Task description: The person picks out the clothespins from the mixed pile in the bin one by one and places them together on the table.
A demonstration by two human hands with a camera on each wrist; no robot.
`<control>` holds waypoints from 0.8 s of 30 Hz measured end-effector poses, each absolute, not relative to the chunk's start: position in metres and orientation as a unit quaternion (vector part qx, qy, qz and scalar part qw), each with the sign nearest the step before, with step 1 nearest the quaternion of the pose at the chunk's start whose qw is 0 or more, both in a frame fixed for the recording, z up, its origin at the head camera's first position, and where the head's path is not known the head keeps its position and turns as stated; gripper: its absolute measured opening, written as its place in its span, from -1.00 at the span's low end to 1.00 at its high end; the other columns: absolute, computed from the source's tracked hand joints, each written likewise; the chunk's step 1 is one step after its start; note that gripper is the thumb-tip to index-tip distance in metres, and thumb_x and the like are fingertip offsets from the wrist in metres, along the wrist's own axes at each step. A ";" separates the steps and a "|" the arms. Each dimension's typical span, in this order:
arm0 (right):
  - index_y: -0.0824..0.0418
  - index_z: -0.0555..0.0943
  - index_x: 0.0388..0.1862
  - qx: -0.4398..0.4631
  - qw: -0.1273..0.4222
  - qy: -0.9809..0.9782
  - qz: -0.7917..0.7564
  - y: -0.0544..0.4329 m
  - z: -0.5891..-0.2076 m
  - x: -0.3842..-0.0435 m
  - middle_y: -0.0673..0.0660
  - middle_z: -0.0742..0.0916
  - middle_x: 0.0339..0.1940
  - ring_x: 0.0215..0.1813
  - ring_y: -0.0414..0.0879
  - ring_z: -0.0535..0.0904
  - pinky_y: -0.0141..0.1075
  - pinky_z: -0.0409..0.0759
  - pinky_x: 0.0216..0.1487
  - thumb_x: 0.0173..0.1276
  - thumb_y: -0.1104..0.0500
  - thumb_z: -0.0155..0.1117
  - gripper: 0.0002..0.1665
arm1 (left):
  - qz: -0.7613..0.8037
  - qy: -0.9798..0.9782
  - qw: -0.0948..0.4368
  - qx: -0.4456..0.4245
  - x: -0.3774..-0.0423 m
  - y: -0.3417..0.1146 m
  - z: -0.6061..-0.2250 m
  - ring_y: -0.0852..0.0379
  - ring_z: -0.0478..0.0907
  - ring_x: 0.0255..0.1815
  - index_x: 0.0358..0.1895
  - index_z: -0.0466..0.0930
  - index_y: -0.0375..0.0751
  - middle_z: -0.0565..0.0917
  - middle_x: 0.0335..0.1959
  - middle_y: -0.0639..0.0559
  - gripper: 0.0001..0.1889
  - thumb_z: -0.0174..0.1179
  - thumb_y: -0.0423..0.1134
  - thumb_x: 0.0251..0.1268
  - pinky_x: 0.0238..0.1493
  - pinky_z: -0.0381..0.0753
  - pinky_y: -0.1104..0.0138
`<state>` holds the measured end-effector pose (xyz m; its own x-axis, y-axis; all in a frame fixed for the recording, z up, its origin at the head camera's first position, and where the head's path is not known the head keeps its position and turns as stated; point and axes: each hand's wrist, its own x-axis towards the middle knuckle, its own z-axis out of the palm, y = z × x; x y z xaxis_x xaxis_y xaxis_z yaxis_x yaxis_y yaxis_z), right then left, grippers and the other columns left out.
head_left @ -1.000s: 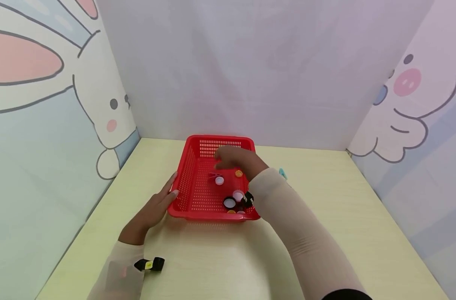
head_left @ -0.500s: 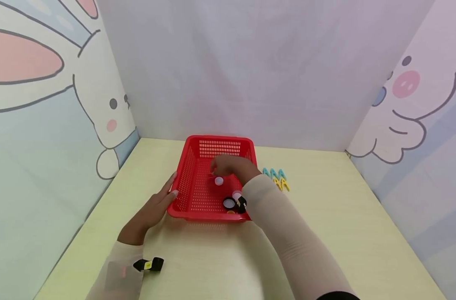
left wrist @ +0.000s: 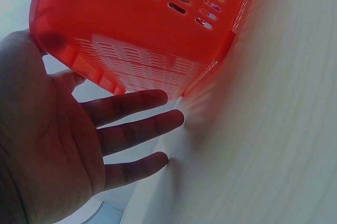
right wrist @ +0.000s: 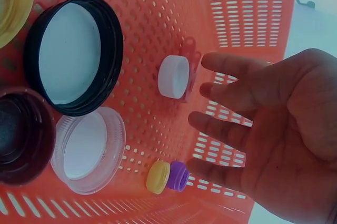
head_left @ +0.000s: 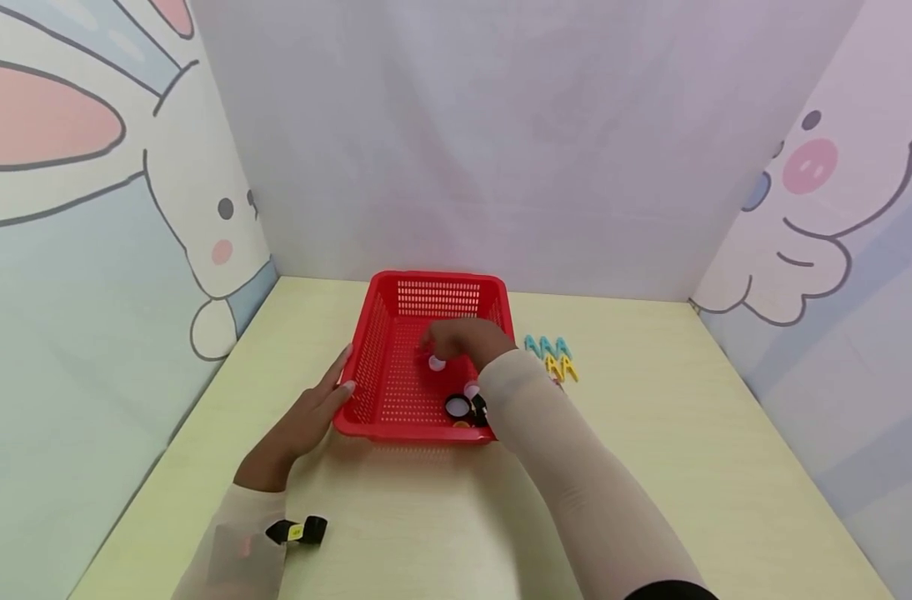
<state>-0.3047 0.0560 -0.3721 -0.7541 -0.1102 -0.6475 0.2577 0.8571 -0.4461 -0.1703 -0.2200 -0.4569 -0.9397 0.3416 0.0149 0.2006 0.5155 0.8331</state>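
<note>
A red perforated plastic basket (head_left: 426, 435) stands on the table. My left hand (head_left: 309, 417) rests against its left side, thumb at the rim; in the left wrist view its fingers are straight. Inside the basket, my right hand (head_left: 463, 337) reaches down with fingers loosely extended. In the right wrist view its fingertips are close beside a red clothespin (right wrist: 191, 48), which lies partly behind a small white cap (right wrist: 174, 76). Nearer that camera are a black-rimmed lid (right wrist: 71, 52), a clear lid (right wrist: 87, 147) and a dark cap (right wrist: 21, 134). A yellow cap (right wrist: 159, 176) touches a purple cap (right wrist: 178, 175).
Right of the basket, blue clothespins (head_left: 546, 347) lie in a row, with yellow clothespins (head_left: 567, 368) in front of them. Something reddish shows by the right sleeve. A pale back wall (head_left: 501, 167) and cartoon-printed side walls enclose the table (head_left: 689, 417).
My right hand has moved down and slightly toward me in the basket, to the red clothespin. The clothespins right of the basket have come out from behind the arm. My left hand stays put.
</note>
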 end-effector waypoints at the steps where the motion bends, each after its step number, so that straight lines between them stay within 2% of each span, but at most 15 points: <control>1: -0.42 0.70 0.27 0.035 0.350 0.900 -0.258 0.056 -0.372 -0.305 -0.03 0.60 0.36 0.49 0.15 0.47 0.17 0.80 0.14 -0.48 0.22 0.95 0.20 | 0.469 0.866 0.075 0.157 -0.170 -0.220 -0.457 0.03 0.67 0.00 0.85 -0.25 0.13 0.73 0.08 -0.18 -0.21 -0.09 0.03 0.77 0.08 0.64 0.18; 4: -0.35 0.67 0.37 0.023 0.357 0.898 -0.256 0.055 -0.371 -0.303 -0.02 0.60 0.38 0.48 0.14 0.46 0.14 0.79 0.19 -0.40 0.25 0.94 0.23 | 0.473 0.863 0.075 0.160 -0.171 -0.220 -0.456 0.02 0.67 0.03 0.85 -0.25 0.13 0.73 0.13 -0.20 -0.20 -0.07 0.03 0.77 0.09 0.67 0.16; 11: -0.29 0.67 0.27 0.104 0.348 0.868 -0.338 0.055 -0.363 -0.291 0.02 0.63 0.32 0.47 0.21 0.53 0.19 0.84 -0.09 -0.79 0.27 0.94 0.38 | 0.471 0.865 0.080 0.152 -0.172 -0.219 -0.460 0.05 0.67 0.05 0.85 -0.25 0.18 0.72 0.18 -0.21 -0.21 -0.09 0.04 0.78 0.12 0.68 0.19; 15: -0.26 0.64 0.36 0.070 0.351 0.881 -0.310 0.054 -0.360 -0.289 0.04 0.61 0.32 0.49 0.22 0.51 0.17 0.84 -0.01 -0.68 0.26 0.95 0.39 | 0.465 0.869 0.081 0.146 -0.173 -0.219 -0.460 0.03 0.67 0.04 0.85 -0.26 0.21 0.71 0.15 -0.20 -0.21 -0.09 0.05 0.77 0.12 0.67 0.17; 20: -0.24 0.64 0.30 0.060 0.349 0.886 -0.299 0.055 -0.362 -0.293 0.03 0.63 0.29 0.47 0.21 0.54 0.18 0.83 0.05 -0.66 0.25 0.95 0.31 | 0.464 0.870 0.084 0.142 -0.173 -0.219 -0.459 0.03 0.65 0.00 0.85 -0.28 0.23 0.71 0.06 -0.16 -0.21 -0.08 0.04 0.77 0.10 0.65 0.16; 23: -0.18 0.65 0.33 -0.016 0.330 0.908 -0.259 0.055 -0.368 -0.299 -0.01 0.68 0.23 0.36 0.13 0.61 0.12 0.82 0.11 -0.37 0.20 0.95 0.15 | 0.466 0.869 0.085 0.141 -0.173 -0.219 -0.460 0.03 0.65 0.00 0.85 -0.27 0.22 0.71 0.08 -0.16 -0.21 -0.08 0.03 0.77 0.09 0.65 0.18; 24: -0.16 0.65 0.36 -0.048 0.317 0.915 -0.243 0.055 -0.371 -0.301 -0.01 0.70 0.21 0.32 0.09 0.63 0.08 0.82 0.15 -0.20 0.19 0.91 0.05 | 0.464 0.870 0.084 0.145 -0.174 -0.219 -0.460 0.03 0.65 0.00 0.85 -0.28 0.20 0.71 0.09 -0.17 -0.21 -0.08 0.03 0.77 0.09 0.65 0.19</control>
<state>-0.3011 0.0546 -0.3708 -0.7943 -0.2427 -0.5570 0.0656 0.8771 -0.4758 -0.1735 -0.2189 -0.4599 -0.9437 0.3305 -0.0120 0.1742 0.5276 0.8315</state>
